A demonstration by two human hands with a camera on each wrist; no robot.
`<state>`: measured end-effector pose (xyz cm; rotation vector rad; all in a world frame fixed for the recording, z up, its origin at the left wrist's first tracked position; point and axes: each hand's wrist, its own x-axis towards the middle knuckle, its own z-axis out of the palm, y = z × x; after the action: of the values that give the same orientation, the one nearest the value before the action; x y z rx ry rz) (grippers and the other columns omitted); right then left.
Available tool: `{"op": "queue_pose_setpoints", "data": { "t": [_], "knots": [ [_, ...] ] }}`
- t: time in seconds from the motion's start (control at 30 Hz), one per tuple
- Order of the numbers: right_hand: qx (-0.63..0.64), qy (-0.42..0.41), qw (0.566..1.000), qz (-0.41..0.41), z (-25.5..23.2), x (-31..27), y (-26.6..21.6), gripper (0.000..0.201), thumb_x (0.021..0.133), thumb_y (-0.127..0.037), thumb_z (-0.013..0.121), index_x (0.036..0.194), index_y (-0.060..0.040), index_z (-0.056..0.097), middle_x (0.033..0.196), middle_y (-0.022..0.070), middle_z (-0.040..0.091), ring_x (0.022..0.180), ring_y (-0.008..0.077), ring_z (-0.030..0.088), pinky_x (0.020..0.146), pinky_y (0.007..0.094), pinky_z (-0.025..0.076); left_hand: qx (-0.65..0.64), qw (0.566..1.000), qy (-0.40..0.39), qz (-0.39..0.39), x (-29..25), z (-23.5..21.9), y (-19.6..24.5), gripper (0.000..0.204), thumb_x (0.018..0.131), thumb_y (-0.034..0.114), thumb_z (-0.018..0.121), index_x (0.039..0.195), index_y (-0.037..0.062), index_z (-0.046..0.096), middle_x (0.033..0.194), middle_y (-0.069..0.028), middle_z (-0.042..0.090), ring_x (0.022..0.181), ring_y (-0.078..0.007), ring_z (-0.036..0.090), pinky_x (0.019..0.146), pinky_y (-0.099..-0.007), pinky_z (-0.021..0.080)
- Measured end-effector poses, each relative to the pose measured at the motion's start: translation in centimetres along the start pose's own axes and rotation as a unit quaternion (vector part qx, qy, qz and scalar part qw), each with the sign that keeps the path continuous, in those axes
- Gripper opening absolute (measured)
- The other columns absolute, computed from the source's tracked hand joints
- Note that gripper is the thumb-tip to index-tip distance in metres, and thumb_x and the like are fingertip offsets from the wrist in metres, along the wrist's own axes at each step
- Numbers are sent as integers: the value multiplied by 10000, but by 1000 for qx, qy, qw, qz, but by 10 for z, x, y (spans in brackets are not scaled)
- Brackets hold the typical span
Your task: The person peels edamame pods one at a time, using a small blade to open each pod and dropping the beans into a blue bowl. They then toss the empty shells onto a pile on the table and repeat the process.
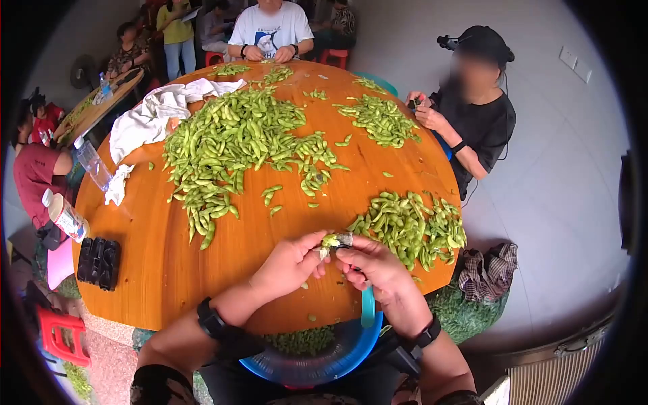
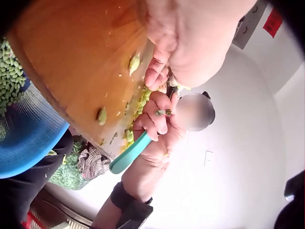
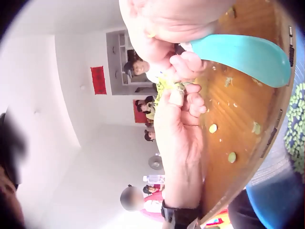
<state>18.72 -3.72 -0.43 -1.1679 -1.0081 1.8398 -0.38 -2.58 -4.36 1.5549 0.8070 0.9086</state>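
Over the near edge of the table [image 1: 229,290], both hands meet at a green bean pod. My left hand [image 1: 287,266] pinches the pod [image 1: 329,243] between thumb and fingers. In my right hand [image 1: 385,273] is a tool with a teal handle [image 3: 243,57], its curled fingers round it; the handle's rounded end points down towards my lap. The tool's working end lies at the pod, largely hidden by fingers. Below the hands, a blue basin [image 1: 373,344] on my lap holds shelled green beans [image 2: 9,71]. A pile of pods [image 1: 412,229] lies just beyond my right hand.
A large heap of pods [image 1: 229,135] covers the table's middle. On the left are a white cloth [image 1: 145,121], a clear bottle [image 1: 93,165], a white bottle [image 1: 65,214] and a black tray [image 1: 99,263]. People sit across and at the right [image 1: 476,108].
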Motion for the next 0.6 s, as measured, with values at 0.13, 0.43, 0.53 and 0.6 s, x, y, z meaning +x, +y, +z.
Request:
{"op": "queue_pose_setpoints", "data": {
  "t": [0.13, 0.43, 0.53, 0.6],
  "knots": [
    [77, -46, 995, 45, -12, 4, 0, 167, 869, -112, 617, 1034, -88, 612, 663, -21, 513, 455, 40, 406, 369, 185, 260, -123, 991, -39, -40, 5, -9, -2, 338, 973, 69, 360, 1288, 6, 466, 890, -32, 590, 723, -111, 592, 675, -237, 507],
    [-161, 81, 977, -112, 26, -8, 2, 121, 874, -47, 589, 971, -47, 660, 738, -31, 579, 620, 32, 504, 512, 188, 401, -11, 999, 19, -41, 1, -1, 8, 305, 955, 103, 420, 1241, 21, 483, 781, -22, 603, 625, -92, 575, 571, -255, 505],
    [-127, 88, 982, -110, 35, -13, 4, 127, 876, -42, 575, 972, -45, 659, 726, -32, 568, 613, 34, 499, 518, 193, 397, 64, 996, 50, -24, -1, 0, 16, 257, 926, 94, 440, 1166, 32, 508, 732, -41, 591, 595, -98, 566, 504, -270, 484],
    [-133, 85, 979, -129, 36, -12, 13, 133, 875, -38, 571, 977, -42, 656, 719, -33, 563, 612, 36, 498, 526, 198, 400, 88, 994, 59, -11, -4, 3, 18, 228, 913, 93, 441, 1117, 33, 522, 715, -58, 583, 589, -104, 563, 476, -281, 471]
  ]
}}
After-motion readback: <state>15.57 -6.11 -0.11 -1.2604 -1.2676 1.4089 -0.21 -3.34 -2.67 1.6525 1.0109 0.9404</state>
